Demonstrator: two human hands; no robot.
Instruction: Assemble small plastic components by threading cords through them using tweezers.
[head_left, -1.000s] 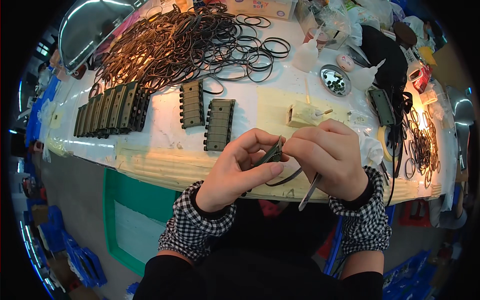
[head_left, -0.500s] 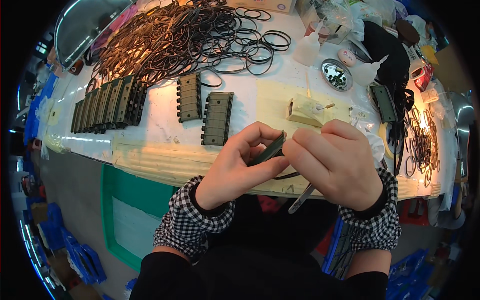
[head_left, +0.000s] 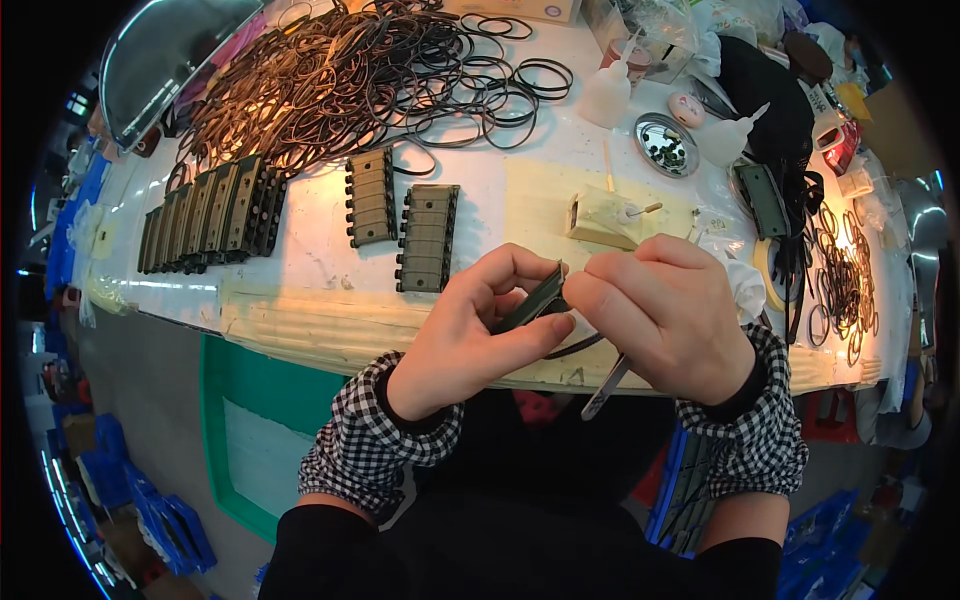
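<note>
Both hands stay together over the near table edge, little changed from half a second ago. The left hand [head_left: 470,335] pinches the dark olive plastic part [head_left: 532,303]; the right hand [head_left: 670,320] grips its end, with a thin black rubber ring [head_left: 575,346] and a metal tool [head_left: 606,385] below.

Your left hand [head_left: 470,335] and right hand [head_left: 665,315] are both bare, with no gloves, rings or watch showing. Just behind each grip, a cuff [head_left: 385,430] of small black-and-white checked cloth wraps your wrist, gathered and slightly bunched. Further back from the grips, the checked cuffs give way to plain black sleeves [head_left: 340,550], and the same black cloth covers your front between the two arms.
</note>
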